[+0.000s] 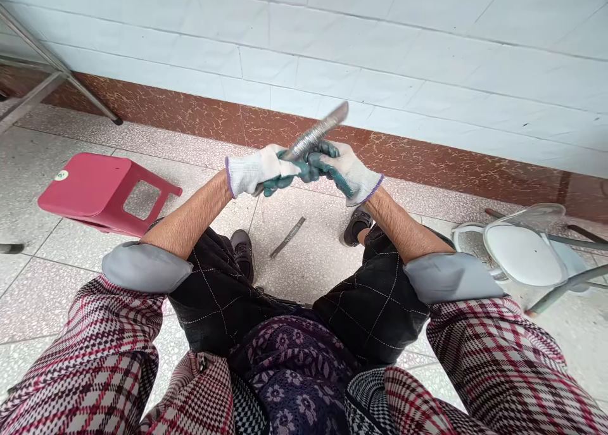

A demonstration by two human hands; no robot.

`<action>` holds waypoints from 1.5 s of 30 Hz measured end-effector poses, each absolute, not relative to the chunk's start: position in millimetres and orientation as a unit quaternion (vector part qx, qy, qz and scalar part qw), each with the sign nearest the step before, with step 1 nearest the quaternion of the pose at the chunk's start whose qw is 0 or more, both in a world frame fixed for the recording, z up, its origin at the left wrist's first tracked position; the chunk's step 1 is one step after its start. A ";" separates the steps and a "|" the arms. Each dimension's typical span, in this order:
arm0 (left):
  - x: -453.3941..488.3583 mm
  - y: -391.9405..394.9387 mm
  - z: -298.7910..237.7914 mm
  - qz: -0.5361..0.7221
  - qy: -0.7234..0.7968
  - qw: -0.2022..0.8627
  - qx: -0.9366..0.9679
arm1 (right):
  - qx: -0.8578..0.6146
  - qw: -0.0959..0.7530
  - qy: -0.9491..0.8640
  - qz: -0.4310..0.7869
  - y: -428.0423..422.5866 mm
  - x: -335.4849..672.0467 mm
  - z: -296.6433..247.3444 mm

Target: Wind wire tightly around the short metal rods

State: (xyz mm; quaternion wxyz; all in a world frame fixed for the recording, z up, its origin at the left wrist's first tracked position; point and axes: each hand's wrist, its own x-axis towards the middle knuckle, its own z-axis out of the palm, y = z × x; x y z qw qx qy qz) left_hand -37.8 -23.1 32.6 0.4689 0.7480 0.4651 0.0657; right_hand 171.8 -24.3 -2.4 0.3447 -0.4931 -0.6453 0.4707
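Both my hands wear white gloves with green palms and meet in front of my knees. My left hand (266, 170) is closed around the lower end of a long grey metal file (319, 130), which slants up to the right. My right hand (342, 168) is closed around the middle of the same file, fingers touching those of the left. A second flat metal strip (287, 237) lies on the tiled floor between my two shoes. I sit with my forearms resting near my knees.
A red plastic stool (102, 193) lies tipped on the floor at left. A white-seated metal chair (525, 252) stands at right. Metal table legs (52, 74) show at the upper left. A white tiled wall with a brown skirting (190, 115) runs across ahead.
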 end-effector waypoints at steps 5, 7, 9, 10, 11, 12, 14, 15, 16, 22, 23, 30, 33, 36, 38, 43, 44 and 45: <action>-47.2 9.0 17.3 0.118 0.573 0.343 0.735 | -0.508 0.340 -0.670 0.421 -36.7 170.9 -9.0; -52.0 23.7 7.6 0.076 0.603 0.259 0.751 | -0.501 0.305 -0.709 0.392 -41.7 173.6 -7.4; -54.8 31.9 -0.8 0.007 0.608 0.148 0.780 | -0.503 0.288 -0.729 0.364 -43.7 179.4 -3.0; -54.5 32.4 -4.2 -0.032 0.599 0.100 0.794 | -0.507 0.288 -0.733 0.349 -43.3 183.4 -0.1; -52.8 30.3 -7.0 -0.071 0.581 0.063 0.808 | -0.512 0.292 -0.737 0.332 -41.9 188.0 2.9; -49.4 25.8 -9.4 -0.107 0.557 0.044 0.823 | -0.517 0.297 -0.740 0.311 -39.6 193.0 5.6; -38.7 12.0 -13.3 -0.168 0.491 0.042 0.854 | -0.533 0.296 -0.748 0.264 -32.8 202.8 8.5; -32.3 4.4 -14.8 -0.183 0.458 0.053 0.868 | -0.544 0.287 -0.749 0.246 -28.5 207.1 8.0; -26.2 -2.5 -15.9 -0.187 0.433 0.066 0.879 | -0.557 0.275 -0.748 0.234 -23.9 210.6 5.9; -23.4 -4.2 -2.9 -0.090 0.456 0.103 0.880 | -0.601 0.199 -0.732 0.252 -4.2 208.5 -22.9; -29.1 0.0 1.8 -0.061 0.480 0.103 0.869 | -0.606 0.192 -0.726 0.264 -5.8 204.3 -26.1; -57.2 22.5 4.0 -0.004 0.559 0.076 0.826 | -0.505 0.191 -0.788 0.297 -50.5 167.4 -13.3; -51.1 28.6 -11.9 -0.051 0.555 0.028 0.830 | -0.493 0.194 -0.785 0.321 -57.4 163.6 1.0; -38.8 25.1 -22.0 -0.117 0.510 0.009 0.852 | -0.516 0.221 -0.771 0.302 -46.3 174.4 12.1; -31.6 17.8 -22.2 -0.147 0.472 0.015 0.869 | -0.547 0.241 -0.757 0.262 -33.0 186.9 14.6; -28.7 1.3 -11.2 -0.104 0.417 0.023 0.903 | -0.591 0.226 -0.733 0.249 -6.9 209.8 -0.4; -29.6 -0.5 -9.0 -0.095 0.415 0.026 0.905 | -0.588 0.220 -0.733 0.260 -5.3 210.6 -5.6; -30.4 -1.9 -7.1 -0.089 0.415 0.031 0.905 | -0.582 0.217 -0.735 0.273 -5.0 210.1 -10.9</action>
